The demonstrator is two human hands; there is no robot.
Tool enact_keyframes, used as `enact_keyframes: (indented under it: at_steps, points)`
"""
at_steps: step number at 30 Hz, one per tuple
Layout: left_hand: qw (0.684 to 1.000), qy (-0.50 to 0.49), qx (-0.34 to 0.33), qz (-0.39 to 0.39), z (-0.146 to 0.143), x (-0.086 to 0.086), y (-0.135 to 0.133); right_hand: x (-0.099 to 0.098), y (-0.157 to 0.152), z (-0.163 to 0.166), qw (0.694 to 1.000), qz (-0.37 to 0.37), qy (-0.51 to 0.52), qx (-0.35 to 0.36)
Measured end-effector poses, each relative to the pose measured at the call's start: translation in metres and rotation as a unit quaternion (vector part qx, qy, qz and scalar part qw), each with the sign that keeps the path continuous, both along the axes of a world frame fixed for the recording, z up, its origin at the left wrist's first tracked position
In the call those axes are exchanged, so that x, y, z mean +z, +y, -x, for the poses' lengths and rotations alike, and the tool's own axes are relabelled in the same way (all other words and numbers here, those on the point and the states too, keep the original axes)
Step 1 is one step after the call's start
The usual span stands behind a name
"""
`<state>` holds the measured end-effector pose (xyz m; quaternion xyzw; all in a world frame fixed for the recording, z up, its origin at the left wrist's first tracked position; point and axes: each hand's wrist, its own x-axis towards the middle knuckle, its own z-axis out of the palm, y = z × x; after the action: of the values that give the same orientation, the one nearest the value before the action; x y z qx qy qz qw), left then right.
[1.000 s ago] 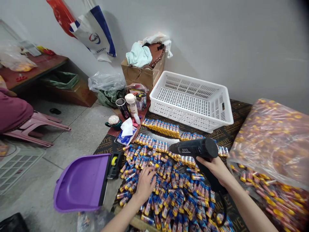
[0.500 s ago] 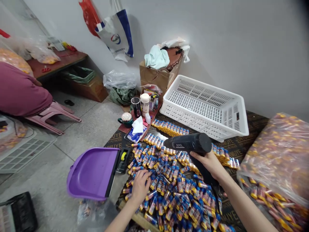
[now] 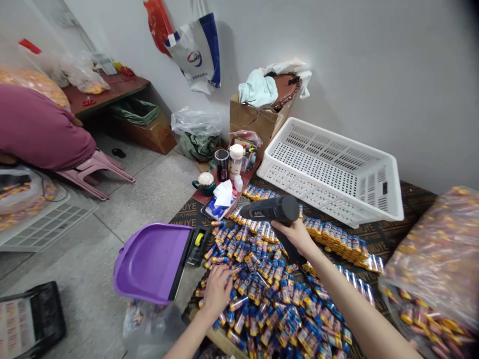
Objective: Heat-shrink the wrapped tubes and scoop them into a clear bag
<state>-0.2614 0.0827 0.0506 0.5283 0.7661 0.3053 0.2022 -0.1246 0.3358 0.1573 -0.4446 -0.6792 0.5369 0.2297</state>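
My right hand [image 3: 294, 234] is wrapped round the handle of a black heat gun [image 3: 262, 208]. Its barrel points left, above the far side of a heap of small blue-and-yellow wrapped tubes [image 3: 262, 299]. My left hand [image 3: 216, 289] rests on the heap's left edge, palm down with fingers slightly spread; I see nothing gripped in it. Behind the heat gun, more of these tubes stand in neat rows [image 3: 337, 237] on the dark plywood board [image 3: 377, 244]. The gun's cord trails over the heap beneath my right forearm.
A white perforated crate [image 3: 329, 199] stands at the back. Left of the heap are a purple dustpan [image 3: 149, 264] and a tape dispenser [image 3: 198, 244]. Cups [image 3: 221, 164] and tissues [image 3: 223, 194] sit behind. A large plastic bag [image 3: 430, 259] of tubes lies right. Another person [image 3: 41, 124] sits at far left.
The heat gun in my right hand has moved left over the tubes, uncovering more of the rows behind it. My left hand stays on the heap. The view has shifted slightly left.
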Motion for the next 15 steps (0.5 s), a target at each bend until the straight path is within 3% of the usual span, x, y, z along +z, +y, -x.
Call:
enact_keyframes:
  at_steps: [4,9,12,15]
  points:
    - [1.0,0.002,-0.017,-0.007,0.0,-0.003,0.001,0.008,-0.005,-0.018,1.0,-0.005,-0.029,0.001]
    - [0.999,-0.011,-0.041,-0.004,-0.004,-0.007,0.01,0.028,-0.016,-0.078,0.995,0.008,-0.083,-0.058]
    - [0.998,-0.012,-0.067,0.001,-0.008,-0.005,0.034,0.035,-0.024,-0.121,0.988,0.029,-0.108,-0.103]
    - [0.996,0.016,-0.091,0.011,-0.013,0.0,0.082,0.038,-0.033,-0.154,0.981,0.042,-0.11,-0.154]
